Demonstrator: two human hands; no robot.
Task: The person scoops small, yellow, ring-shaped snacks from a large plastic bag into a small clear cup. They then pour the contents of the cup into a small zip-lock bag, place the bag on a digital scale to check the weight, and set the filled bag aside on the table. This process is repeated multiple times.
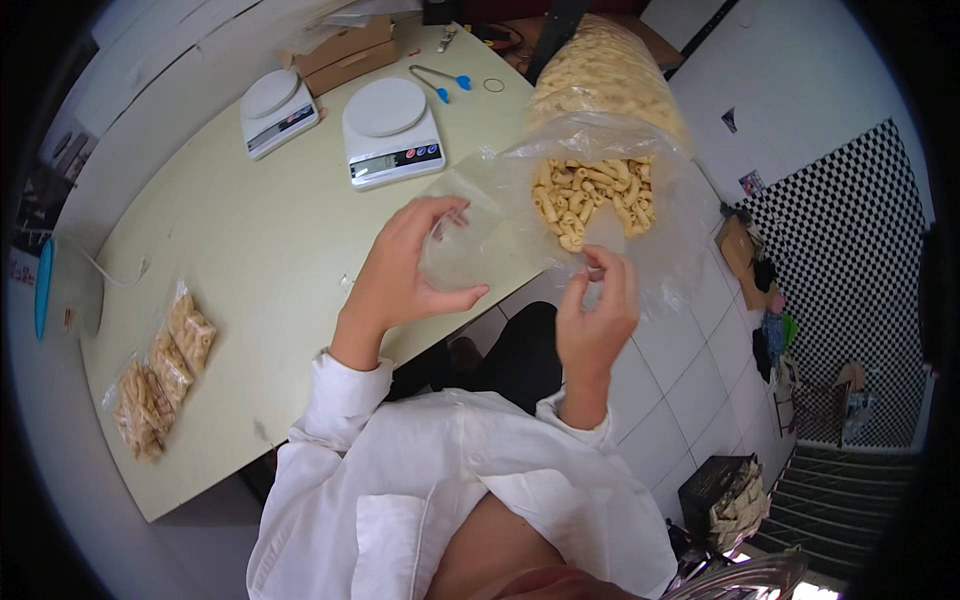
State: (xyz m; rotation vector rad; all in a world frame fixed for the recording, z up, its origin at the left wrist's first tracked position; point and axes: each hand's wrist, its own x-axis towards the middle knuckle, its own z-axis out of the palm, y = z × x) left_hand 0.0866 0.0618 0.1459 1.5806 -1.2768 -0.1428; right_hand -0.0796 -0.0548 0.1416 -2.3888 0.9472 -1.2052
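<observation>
My left hand point(401, 262) is on the left, above the table edge, its thumb and fingers spread in a wide curve around a small clear plastic bag point(454, 259). To its right, my right hand point(600, 296) has bent fingers close together at the lower edge of the macaroni-like tube snacks point(592, 191). These lie in the mouth of a large clear plastic bag point(611, 75). A translucent patch shows just above my right fingertips; whether they pinch it or the film cannot be told. Filled small clear bags point(172, 364) lie at the table's left end.
Two white kitchen scales point(394, 161) point(277, 116) stand on the pale table point(262, 225). Behind are a cardboard box point(349, 64), blue-tipped tongs point(442, 81), a rubber band point(493, 85) and a wristwatch point(447, 37). A black crate point(709, 487) stands on the tiled floor.
</observation>
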